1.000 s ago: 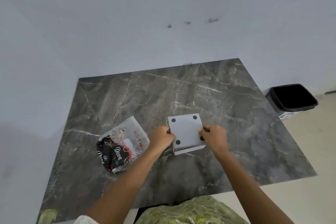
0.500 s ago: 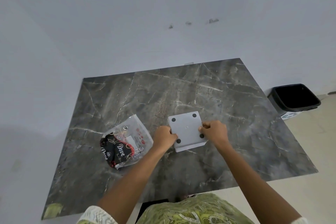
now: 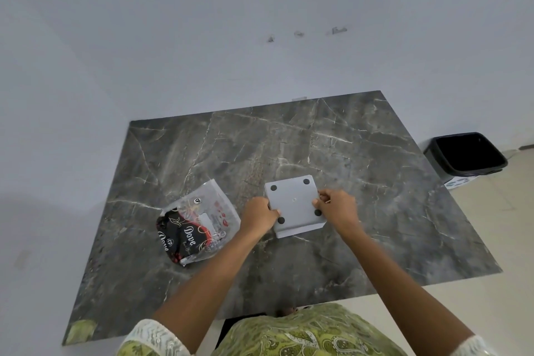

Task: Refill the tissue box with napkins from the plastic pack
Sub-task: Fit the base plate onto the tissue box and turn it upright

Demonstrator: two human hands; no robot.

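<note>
A square grey tissue box (image 3: 294, 202) lies upside down on the dark marble table (image 3: 361, 170), its base up with four black round feet showing. My left hand (image 3: 259, 215) grips its left edge and my right hand (image 3: 336, 206) grips its right edge. To the left of the box lies the plastic napkin pack (image 3: 199, 224), clear and black with red print, looking crumpled and flat. No napkins are visible.
A black waste bin (image 3: 466, 154) stands on the floor off the table's right side. A white wall runs along the table's far and left edges. My green patterned clothing (image 3: 289, 332) is at the table's near edge.
The box and both hands have stayed almost in place on the table. The view has shifted slightly as my head moved back.
</note>
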